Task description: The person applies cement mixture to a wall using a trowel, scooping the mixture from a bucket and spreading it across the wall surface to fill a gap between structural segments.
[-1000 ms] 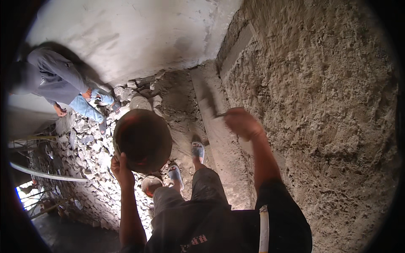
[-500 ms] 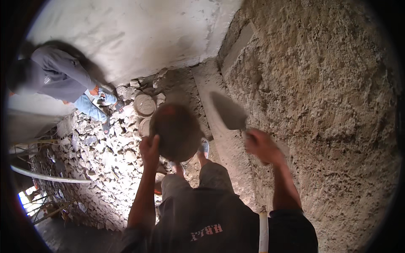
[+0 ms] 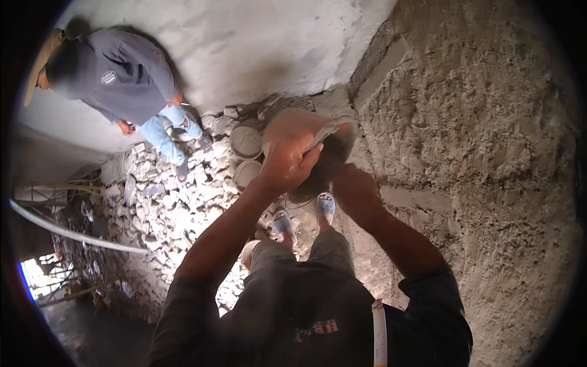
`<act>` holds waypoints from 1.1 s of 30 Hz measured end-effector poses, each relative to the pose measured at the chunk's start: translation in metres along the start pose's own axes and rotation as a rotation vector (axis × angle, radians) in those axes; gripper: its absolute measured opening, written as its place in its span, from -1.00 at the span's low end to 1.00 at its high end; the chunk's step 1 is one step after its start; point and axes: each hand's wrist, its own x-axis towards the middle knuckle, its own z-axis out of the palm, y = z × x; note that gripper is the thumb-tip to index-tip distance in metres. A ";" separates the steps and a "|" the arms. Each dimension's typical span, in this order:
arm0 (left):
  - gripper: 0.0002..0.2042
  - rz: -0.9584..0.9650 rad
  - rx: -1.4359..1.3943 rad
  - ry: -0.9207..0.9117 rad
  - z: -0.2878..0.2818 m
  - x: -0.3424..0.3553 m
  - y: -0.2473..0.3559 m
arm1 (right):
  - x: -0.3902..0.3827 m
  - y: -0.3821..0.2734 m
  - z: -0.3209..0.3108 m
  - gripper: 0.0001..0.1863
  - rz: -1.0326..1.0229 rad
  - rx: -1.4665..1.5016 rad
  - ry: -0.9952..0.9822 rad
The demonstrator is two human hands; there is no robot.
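In front of me, a dark round bucket (image 3: 335, 153) is held tilted above my feet, smeared by motion. My left hand (image 3: 287, 164) is closed on its grey-coated rim. My right hand (image 3: 356, 189) is a blurred fist low on the bucket's right side. The trowel it held a moment ago is hidden now, with the blade out of sight behind or inside the bucket. Left of the bucket, two round containers (image 3: 246, 142) filled with grey material stand one before the other on the rubble.
Broken stone rubble (image 3: 165, 208) covers the floor at left. A co-worker (image 3: 131, 73) in a grey top and jeans stands by the smooth pale wall (image 3: 244, 55). At right rises a rough plastered wall (image 3: 471, 153). A pale curved pipe (image 3: 79, 235) juts in at far left.
The bucket has moved right and tilted, and my left hand has shifted along its rim. My right hand has come in against it, taking the trowel from view. The co-worker shows more fully.
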 end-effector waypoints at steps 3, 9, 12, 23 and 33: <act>-0.79 0.173 0.121 0.054 0.005 -0.002 -0.002 | -0.007 -0.011 0.027 -0.84 -0.068 0.152 0.032; -0.75 0.173 0.193 0.353 -0.013 -0.029 -0.035 | 0.002 -0.020 0.007 -0.73 -0.006 1.086 -0.272; -0.66 -0.179 0.033 0.530 -0.026 -0.031 -0.043 | 0.001 0.005 0.000 -0.71 0.134 1.358 -0.409; -0.64 -0.392 -0.426 0.959 -0.026 -0.073 -0.095 | 0.067 0.133 -0.040 -0.73 0.365 1.553 -0.419; -0.67 -0.527 -0.302 0.938 0.018 -0.080 -0.113 | 0.026 0.418 -0.032 -0.76 0.523 1.842 0.215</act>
